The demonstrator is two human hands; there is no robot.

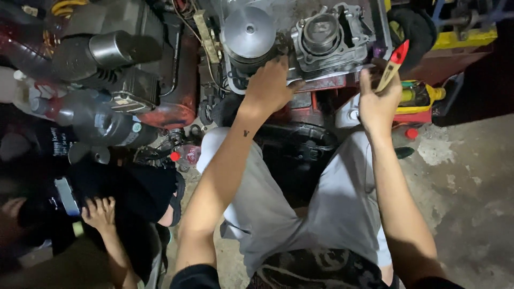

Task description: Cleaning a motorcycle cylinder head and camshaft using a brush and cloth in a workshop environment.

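Dim workshop, 1 light source seemingly from above and ahead, falling on the middle of the scene. Brightest spots: the round metal piston top [249,29] with a soft sheen, the grey cylinder block [327,40], both forearms and the pale trousers [326,208]. Left third sinks into near black; detail lost around the dark engine parts [115,64] and the other person's hand [99,213]. Concrete floor [466,176] at right evenly grey, no hard shadows. Wide-angle stretch at the edges; arms look elongated. Slight softness and noise in the shadows, centre reasonably sharp.
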